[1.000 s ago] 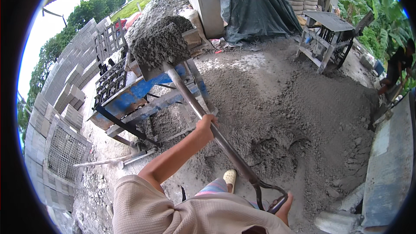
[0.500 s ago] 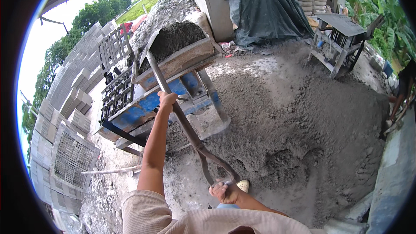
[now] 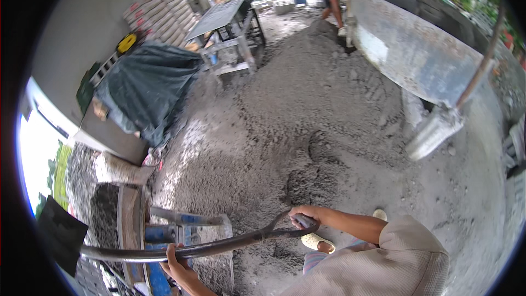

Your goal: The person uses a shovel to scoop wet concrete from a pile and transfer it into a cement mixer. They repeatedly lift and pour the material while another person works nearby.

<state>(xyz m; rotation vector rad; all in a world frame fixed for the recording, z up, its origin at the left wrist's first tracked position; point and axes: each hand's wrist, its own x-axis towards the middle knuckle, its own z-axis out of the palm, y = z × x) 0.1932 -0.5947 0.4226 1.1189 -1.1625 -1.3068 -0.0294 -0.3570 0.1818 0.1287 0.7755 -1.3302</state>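
Grey heap (image 3: 307,87) lies beyond shovel (image 3: 241,240); right hand (image 3: 304,212) clamps its grip (image 3: 303,221), left hand (image 3: 177,267) wraps its shaft (image 3: 126,255); blade (image 3: 63,234) looks dark.

Left grip (image 3: 178,267) on dark shovel shaft (image 3: 219,246), right grip (image 3: 308,214) on its end handle (image 3: 287,233), grey heap (image 3: 307,87) ahead

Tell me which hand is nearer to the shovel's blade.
Left. The left hand grips the shaft, partway between the blade and the handle; the right hand holds the handle, at the opposite end from the blade.
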